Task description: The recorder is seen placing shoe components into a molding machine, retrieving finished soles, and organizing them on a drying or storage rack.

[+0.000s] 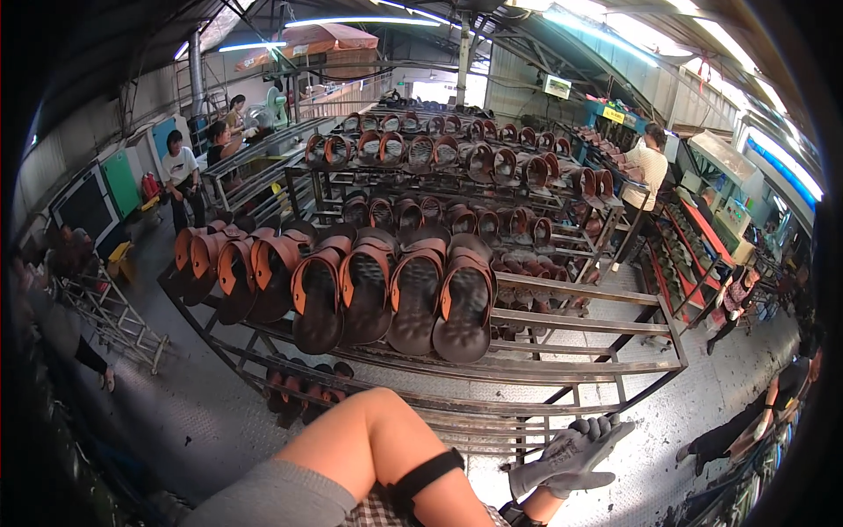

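While brown sandals (415,307) line a metal rack (575,291), textured floor (211,417) below, tube-lit workshop (514,75) beyond, gloved hands (569,461) nearby, grip unclear.

Eight sandals (367,303) across front top row, one parasol (338,38)

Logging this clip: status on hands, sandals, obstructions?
Grey-gloved hand lower right; grip unclear, other hand indistinct. Brown sandals lined along metal rack. Bent arm hides part of rack.

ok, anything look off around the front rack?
One thing: a small dark patch on the grey floor, left of the rack. It stands out alone there; too small to tell scrap from stain. The rack's top row of sandals looks orderly.
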The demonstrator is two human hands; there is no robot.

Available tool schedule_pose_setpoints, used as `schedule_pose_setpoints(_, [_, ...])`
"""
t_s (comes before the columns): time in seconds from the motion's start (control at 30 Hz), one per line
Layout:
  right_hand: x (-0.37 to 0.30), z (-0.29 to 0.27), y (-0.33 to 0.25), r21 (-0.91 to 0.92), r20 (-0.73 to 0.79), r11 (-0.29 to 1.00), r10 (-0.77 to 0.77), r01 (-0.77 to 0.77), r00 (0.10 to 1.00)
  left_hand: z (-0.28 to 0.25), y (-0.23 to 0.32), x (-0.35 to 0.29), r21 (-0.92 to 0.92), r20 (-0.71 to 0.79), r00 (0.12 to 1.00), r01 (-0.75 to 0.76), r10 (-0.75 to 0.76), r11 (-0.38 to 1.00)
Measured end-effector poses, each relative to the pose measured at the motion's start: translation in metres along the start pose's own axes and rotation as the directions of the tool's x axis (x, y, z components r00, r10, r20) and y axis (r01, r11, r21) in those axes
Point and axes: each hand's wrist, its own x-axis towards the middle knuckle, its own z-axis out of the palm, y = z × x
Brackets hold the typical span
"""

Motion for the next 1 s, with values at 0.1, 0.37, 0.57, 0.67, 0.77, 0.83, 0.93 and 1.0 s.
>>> schedule_pose_setpoints(0.1, [0.01, 0.021, -0.004, -0.265, -0.043, 0.962, -0.081, 0.067, 0.996, -0.007, 0.004, 0.006, 0.01, 0.016, 1.0, -0.003, 0.003, 1.0])
schedule_pose_setpoints(0.37, [0.061, 0.063, -0.007, -0.848, 0.153, 0.446, -0.313, 0.287, 0.937, -0.021, 0.014, 0.018, 0.044, 0.057, 0.998, -0.038, 0.035, 0.998])
schedule_pose_setpoints(0.57, [0.096, 0.108, 0.014, -0.901, 0.361, 0.126, -0.31, 0.414, 0.88, -0.023, 0.017, 0.018, 0.06, 0.063, 0.996, -0.072, 0.068, 0.996])
schedule_pose_setpoints(0.67, [0.115, 0.096, 0.029, -0.783, 0.622, -0.172, -0.197, 0.598, 0.758, -0.027, 0.018, 0.019, 0.071, 0.077, 0.992, -0.102, 0.096, 0.992])
schedule_pose_setpoints(0.77, [0.134, 0.06, 0.05, -0.834, 0.03, 0.549, 0.137, -0.051, 0.99, -0.029, 0.017, 0.019, 0.073, 0.097, 0.988, -0.13, 0.123, 0.989])
schedule_pose_setpoints(0.83, [0.137, 0.069, 0.053, -0.898, 0.044, 0.437, 0.22, -0.058, 0.974, -0.028, 0.016, 0.017, 0.071, 0.094, 0.987, -0.14, 0.133, 0.988])
schedule_pose_setpoints(0.93, [0.136, 0.091, 0.054, -0.913, -0.018, 0.381, 0.317, -0.145, 0.948, -0.025, 0.016, 0.012, 0.066, 0.091, 0.985, -0.154, 0.148, 0.986])
schedule_pose_setpoints(1.0, [0.138, 0.087, 0.053, -0.923, -0.02, 0.354, 0.352, -0.153, 0.936, -0.022, 0.016, 0.01, 0.062, 0.094, 0.982, -0.17, 0.164, 0.983])
